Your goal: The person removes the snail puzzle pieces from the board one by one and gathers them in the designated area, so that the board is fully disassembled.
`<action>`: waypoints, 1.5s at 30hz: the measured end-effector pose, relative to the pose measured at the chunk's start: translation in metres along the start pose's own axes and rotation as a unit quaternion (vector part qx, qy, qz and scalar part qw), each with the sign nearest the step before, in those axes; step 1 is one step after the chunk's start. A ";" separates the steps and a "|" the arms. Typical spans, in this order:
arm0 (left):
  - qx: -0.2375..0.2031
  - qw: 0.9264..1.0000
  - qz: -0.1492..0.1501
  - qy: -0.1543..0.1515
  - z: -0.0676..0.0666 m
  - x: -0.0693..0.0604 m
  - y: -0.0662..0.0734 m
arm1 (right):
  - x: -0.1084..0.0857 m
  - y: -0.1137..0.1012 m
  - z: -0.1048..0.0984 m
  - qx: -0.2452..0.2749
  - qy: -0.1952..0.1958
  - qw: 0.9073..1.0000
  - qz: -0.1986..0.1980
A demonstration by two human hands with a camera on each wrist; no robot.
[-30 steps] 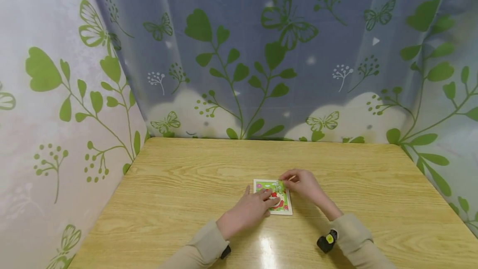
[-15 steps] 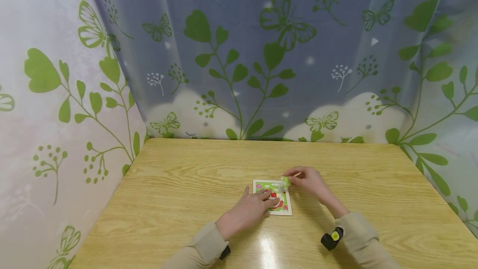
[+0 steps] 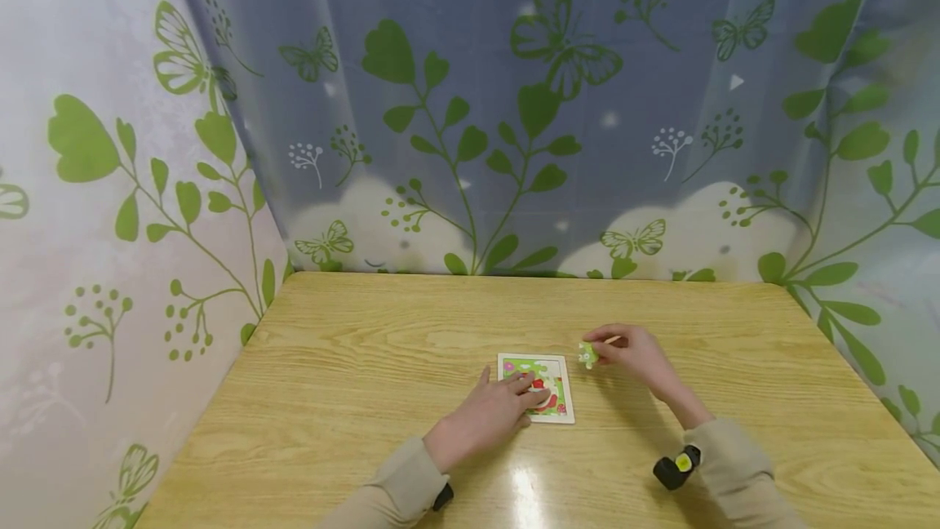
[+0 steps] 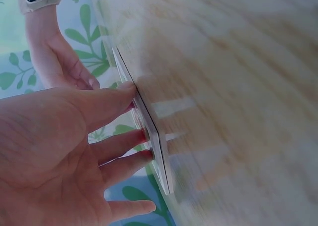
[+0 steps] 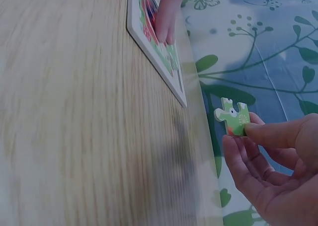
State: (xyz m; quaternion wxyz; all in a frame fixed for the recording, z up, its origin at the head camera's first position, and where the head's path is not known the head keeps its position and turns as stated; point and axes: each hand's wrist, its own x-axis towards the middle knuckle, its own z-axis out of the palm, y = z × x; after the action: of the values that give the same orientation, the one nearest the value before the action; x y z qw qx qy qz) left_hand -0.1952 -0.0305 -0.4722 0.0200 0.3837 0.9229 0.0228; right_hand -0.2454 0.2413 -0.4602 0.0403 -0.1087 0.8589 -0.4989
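Observation:
A small jigsaw puzzle [image 3: 569, 410] in a white square frame lies flat on the table, with a green and red picture on it. My left hand [image 3: 490, 409] rests on its front left part with straight, spread fingers. In the left wrist view the fingertips [image 4: 144, 135] touch the picture, and the thumb lies at the frame's edge. My right hand [image 3: 637, 356] pinches a green puzzle piece [image 5: 233, 117] between thumb and fingers, above the table and right of the puzzle. A pale gap [image 3: 551, 368] shows at the puzzle's far right corner.
The wooden table [image 3: 367, 341] reaches back to a blue curtain [image 3: 485, 104] printed with green leaves and butterflies. Printed fabric also hangs at the left and right sides. A black wrist camera [image 3: 676, 468] sits below my right sleeve.
My right hand has lifted the puzzle piece out of the frame's far right corner and carried it to the right. The left hand has stayed on the puzzle.

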 end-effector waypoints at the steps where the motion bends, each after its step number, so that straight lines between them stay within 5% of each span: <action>1: 0.000 1.000 0.000 0.000 0.000 0.000 0.000 | -0.001 0.001 -0.003 0.000 0.002 1.000 0.000; 30: -0.004 1.000 0.001 0.009 -0.003 -0.004 0.002 | -0.031 0.043 -0.079 -0.096 0.060 0.993 0.036; 45: 0.002 1.000 0.007 0.011 -0.003 -0.002 0.001 | -0.027 0.062 -0.097 -0.142 0.042 0.987 0.062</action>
State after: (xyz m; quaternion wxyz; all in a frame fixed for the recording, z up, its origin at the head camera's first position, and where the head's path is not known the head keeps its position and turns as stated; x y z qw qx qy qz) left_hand -0.1936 -0.0313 -0.4695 0.0084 0.3899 0.9205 0.0252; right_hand -0.2457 0.3599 -0.4667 0.0192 -0.0384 0.9272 -0.3721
